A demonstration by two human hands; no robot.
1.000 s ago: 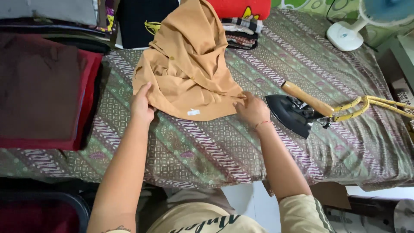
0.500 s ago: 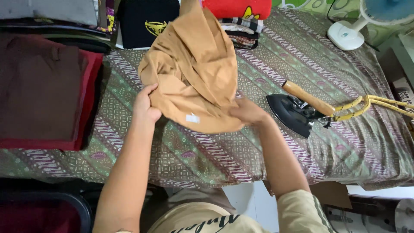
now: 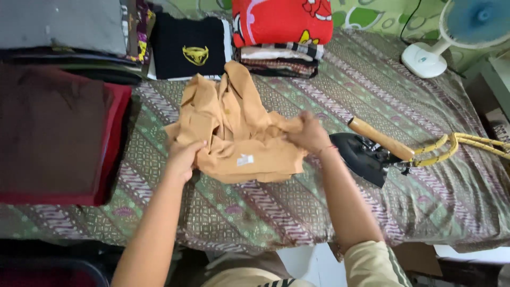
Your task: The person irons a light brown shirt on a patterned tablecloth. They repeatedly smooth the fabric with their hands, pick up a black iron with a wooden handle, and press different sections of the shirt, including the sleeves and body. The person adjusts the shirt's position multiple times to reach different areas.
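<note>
A tan garment (image 3: 234,133) lies bunched on the patterned cloth that covers the table (image 3: 297,212). A small white label shows on its near fold. My left hand (image 3: 183,157) grips the garment's left edge. My right hand (image 3: 308,133) is closed on its right side, holding a gathered fold. A black iron (image 3: 366,151) with a wooden handle rests just right of my right hand, its yellow cord trailing off to the right.
Folded dark red and brown clothes (image 3: 53,133) are stacked at the left. A black shirt (image 3: 188,48), a red pillow (image 3: 284,21) on folded plaid cloth and a grey pile line the far edge. A white fan (image 3: 451,32) stands at the far right.
The garment was held up and spread a second ago. It now lies lower and crumpled on the table, with both hands drawn in closer on its sides.
</note>
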